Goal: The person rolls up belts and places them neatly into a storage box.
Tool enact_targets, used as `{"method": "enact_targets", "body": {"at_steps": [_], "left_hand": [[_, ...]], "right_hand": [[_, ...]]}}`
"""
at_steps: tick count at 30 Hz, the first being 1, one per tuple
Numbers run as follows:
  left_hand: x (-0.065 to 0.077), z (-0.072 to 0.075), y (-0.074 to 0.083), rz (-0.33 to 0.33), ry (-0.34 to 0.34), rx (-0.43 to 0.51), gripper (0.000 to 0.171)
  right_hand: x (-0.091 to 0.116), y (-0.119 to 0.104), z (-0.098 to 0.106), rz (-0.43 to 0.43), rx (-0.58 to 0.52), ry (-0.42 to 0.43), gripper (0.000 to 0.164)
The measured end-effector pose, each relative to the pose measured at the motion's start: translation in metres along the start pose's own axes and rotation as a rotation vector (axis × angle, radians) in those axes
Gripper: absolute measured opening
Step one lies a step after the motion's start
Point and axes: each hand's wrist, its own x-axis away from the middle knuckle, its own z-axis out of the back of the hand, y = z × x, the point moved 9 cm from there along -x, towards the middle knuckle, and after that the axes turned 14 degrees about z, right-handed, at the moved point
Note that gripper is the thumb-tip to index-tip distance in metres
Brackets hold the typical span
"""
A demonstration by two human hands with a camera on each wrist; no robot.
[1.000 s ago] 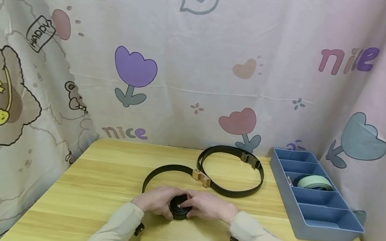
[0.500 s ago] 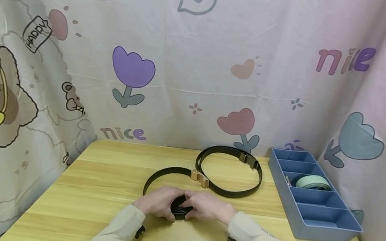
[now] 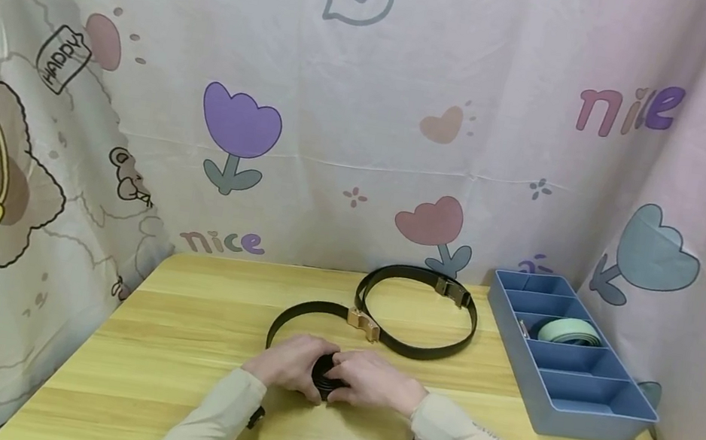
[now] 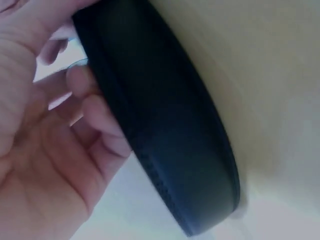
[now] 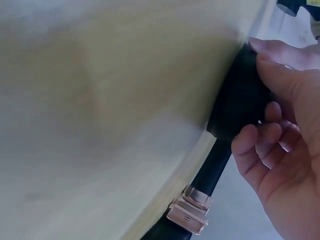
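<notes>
Your gold-buckled belt [image 3: 294, 312] shows a narrower loose arc than a second ago, and everything in your head view sits slightly further left. Behind your work hangs a pale cloth [image 3: 351, 98] printed with flowers, hearts and cartoon figures. Before it is the wood-grain table [image 3: 134, 355]. At your right stands a blue tray [image 3: 592, 427], divided into five compartments. Left of that, another black belt [image 3: 413, 351] lies in a wide loop. The gold-buckled belt is nearer you, mid-table, one end wound into a coil between your hands. Your left hand [image 3: 290, 363] and right hand [image 3: 373, 380] are both clamped round that coil [image 3: 322, 381], one from each side. A pale green roll [image 3: 569, 331] rests in the tray's middle compartment. The looped belt's dark buckle [image 3: 453, 291] is at its far right. Your gold buckle [image 3: 363, 323] lies at the loop's near left edge; whether they touch, I cannot tell.
</notes>
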Motion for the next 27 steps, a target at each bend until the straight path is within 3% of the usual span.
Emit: {"method": "enact_targets", "body": {"at_steps": [4,7,16,24,27], "left_hand": [[0.0028,-0.0011,-0.002,0.006,-0.051,0.02,0.068],[0.0034,-0.0011,-0.0008,0.007,-0.068,0.049,0.063],[-0.002,-0.0033,0.0065,-0.032,-0.005,0.061,0.047],[0.005,-0.0058,0.001,0.02,-0.048,0.041,0.078],[0.0064,-0.0041,0.0021,0.006,-0.044,0.035,0.073]], "right_hand": [[-0.0001,-0.0006,-0.0007,0.022,-0.001,-0.039,0.033],[0.0003,-0.001,-0.0001,0.036,-0.004,-0.067,0.033],[0.0,-0.0031,-0.0021,0.012,0.014,-0.04,0.028],[0.0002,-0.0078,-0.0011,0.031,0.025,-0.026,0.032],[0.0014,-0.0094,0.0013,0.048,0.03,-0.023,0.034]]}}
